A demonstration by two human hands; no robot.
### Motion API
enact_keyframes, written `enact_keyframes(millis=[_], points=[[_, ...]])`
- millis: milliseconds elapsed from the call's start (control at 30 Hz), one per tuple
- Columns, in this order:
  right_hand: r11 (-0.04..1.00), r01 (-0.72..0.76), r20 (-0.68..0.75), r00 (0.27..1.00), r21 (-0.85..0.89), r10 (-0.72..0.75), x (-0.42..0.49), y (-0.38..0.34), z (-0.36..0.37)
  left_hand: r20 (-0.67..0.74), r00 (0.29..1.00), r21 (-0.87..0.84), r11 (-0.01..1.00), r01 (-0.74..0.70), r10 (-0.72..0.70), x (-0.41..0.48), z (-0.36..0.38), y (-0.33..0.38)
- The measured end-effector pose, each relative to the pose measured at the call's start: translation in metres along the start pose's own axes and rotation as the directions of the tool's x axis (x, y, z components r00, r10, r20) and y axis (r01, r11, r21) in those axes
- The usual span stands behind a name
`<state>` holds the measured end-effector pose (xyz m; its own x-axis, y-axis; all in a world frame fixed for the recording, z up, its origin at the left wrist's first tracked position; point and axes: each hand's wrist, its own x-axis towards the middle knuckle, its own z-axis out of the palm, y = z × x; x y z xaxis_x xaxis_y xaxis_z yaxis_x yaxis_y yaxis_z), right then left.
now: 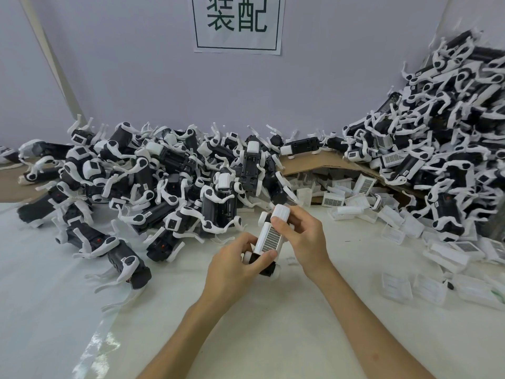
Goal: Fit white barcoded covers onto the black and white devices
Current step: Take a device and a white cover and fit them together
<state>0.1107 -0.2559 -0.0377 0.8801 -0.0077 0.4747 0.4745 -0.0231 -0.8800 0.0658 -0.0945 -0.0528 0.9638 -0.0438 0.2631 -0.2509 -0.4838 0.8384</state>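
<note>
One black and white device (269, 265) is held above the table's middle by both hands. A white barcoded cover (270, 237) lies on its upper face, barcode up. My left hand (235, 266) grips the device's near end, thumb lying across the cover's lower edge. My right hand (300, 236) wraps around the far end, thumb pressing on the cover's top edge. A pile of devices (153, 181) without covers fills the left. A taller heap of devices (442, 138) rises at the right.
Loose white covers (355, 209) lie scattered at the right, some under a bent cardboard sheet (308, 161). Clear plastic trays (426, 289) lie near the right edge. A white sheet (273, 324) covers the table. A paper sign (237, 23) hangs on the back wall.
</note>
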Motion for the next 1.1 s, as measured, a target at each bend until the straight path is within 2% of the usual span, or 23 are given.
enact_keyframes(millis=[67,133,200,300,367,500,600,700,800,900,1000,1100], points=[[1.0,0.001,-0.019,1.0,0.023,0.0,0.0,-0.002,0.0,-0.039,0.999,0.039,0.999,-0.011,0.013,-0.002,0.0,0.005],[0.998,-0.051,-0.009,0.999,0.034,0.052,0.001,-0.004,-0.003,-0.067,0.998,-0.032,0.999,-0.008,0.006,-0.006,0.001,0.009],[0.982,-0.182,0.11,0.978,0.046,0.177,0.003,-0.008,-0.01,-0.099,0.995,-0.141,0.99,0.009,-0.023,-0.007,-0.001,0.011],[0.932,-0.345,0.347,0.892,0.112,0.289,0.006,-0.015,-0.022,-0.135,0.987,-0.354,0.935,0.036,-0.089,-0.002,-0.008,0.01],[0.927,-0.359,0.427,0.859,0.106,0.283,0.008,-0.02,-0.027,-0.08,0.988,-0.469,0.879,0.082,-0.135,0.0,-0.013,0.01],[0.918,-0.394,0.433,0.835,0.039,0.34,0.014,-0.034,-0.038,0.066,0.989,-0.561,0.815,0.147,-0.134,0.002,-0.015,0.012],[0.908,-0.419,0.553,0.756,-0.001,0.349,0.013,-0.046,-0.045,0.155,0.975,-0.635,0.74,0.219,-0.156,0.001,-0.016,0.011],[0.93,-0.362,0.63,0.709,-0.061,0.317,0.002,-0.05,-0.053,0.236,0.944,-0.704,0.629,0.329,-0.229,0.001,-0.019,0.011],[0.94,-0.335,0.57,0.762,-0.06,0.308,-0.014,-0.048,-0.059,0.252,0.936,-0.637,0.686,0.351,-0.245,0.003,-0.018,0.008],[0.917,-0.398,0.469,0.813,0.016,0.345,-0.027,-0.046,-0.066,0.168,0.941,-0.539,0.771,0.338,-0.295,0.005,-0.012,0.006],[0.878,-0.459,0.401,0.836,0.136,0.375,-0.033,-0.043,-0.076,0.099,0.927,-0.539,0.764,0.355,-0.361,0.008,-0.01,-0.002],[0.835,-0.472,0.271,0.874,0.282,0.402,-0.03,-0.042,-0.083,0.066,0.928,-0.557,0.759,0.338,-0.365,0.009,-0.012,-0.005]])
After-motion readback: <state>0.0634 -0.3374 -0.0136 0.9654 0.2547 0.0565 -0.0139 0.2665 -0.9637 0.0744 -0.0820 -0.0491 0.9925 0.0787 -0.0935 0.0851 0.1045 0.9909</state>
